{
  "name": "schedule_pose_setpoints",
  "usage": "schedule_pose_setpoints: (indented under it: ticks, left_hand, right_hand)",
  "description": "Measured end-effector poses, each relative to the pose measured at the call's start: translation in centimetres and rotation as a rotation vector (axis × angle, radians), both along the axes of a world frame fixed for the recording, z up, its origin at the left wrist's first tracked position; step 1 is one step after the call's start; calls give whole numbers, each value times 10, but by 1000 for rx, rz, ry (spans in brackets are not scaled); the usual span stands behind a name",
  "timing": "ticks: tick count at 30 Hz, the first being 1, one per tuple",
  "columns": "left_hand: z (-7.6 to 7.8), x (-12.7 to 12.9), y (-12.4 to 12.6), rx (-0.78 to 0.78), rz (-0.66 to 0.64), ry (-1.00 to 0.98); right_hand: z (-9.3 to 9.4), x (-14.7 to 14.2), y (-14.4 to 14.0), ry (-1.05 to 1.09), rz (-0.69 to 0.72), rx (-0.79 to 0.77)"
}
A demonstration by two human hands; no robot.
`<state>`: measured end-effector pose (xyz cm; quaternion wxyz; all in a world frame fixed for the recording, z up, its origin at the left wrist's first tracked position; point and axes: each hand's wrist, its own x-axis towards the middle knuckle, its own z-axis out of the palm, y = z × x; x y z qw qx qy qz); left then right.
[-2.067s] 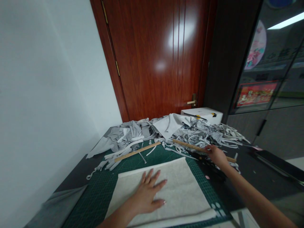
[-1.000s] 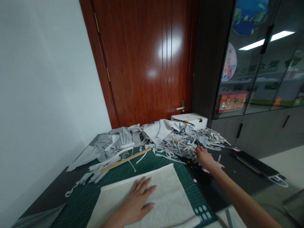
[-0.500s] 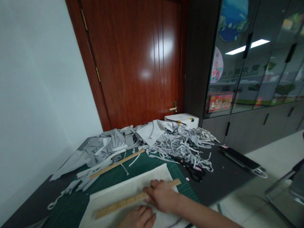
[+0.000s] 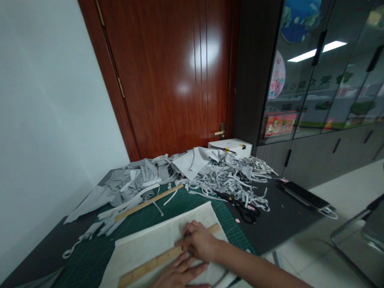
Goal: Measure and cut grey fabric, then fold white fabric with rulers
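1. Right hand (image 4: 198,242): palm down, fingers curled and bunched toward the left, knuckles raised, thumb tucked on the near side.
2. Right forearm: bare, enters from the lower right corner and runs up-left to the wrist, roughly straight.
3. Left hand (image 4: 180,274): at the bottom edge, partly cut off, flat with fingers extended and pointing right and slightly up.
4. The 2 hands sit close together, left fingertips just below the right hand; contact between them cannot be told.

Two bare hands, right hand (image 4: 198,243), left hand (image 4: 180,274), bare right forearm, no sleeves, painted nails
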<state>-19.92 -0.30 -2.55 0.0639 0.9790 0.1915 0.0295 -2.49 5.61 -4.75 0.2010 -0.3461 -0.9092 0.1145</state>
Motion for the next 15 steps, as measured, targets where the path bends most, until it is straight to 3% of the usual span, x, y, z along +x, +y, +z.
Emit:
schedule_pose_setpoints:
  ticks: [8, 12, 15]
  left_hand:
    - [-13, -1, 3, -161, -11, 33]
    - [-5, 3, -8, -394, 67, -5]
    - [3, 8, -16, -503, 41, -42]
  right_hand:
    - [7, -15, 47, 18, -154, 13]
    - [9, -19, 61, 11, -202, 15]
    - [9, -20, 62, 8, -231, 33]
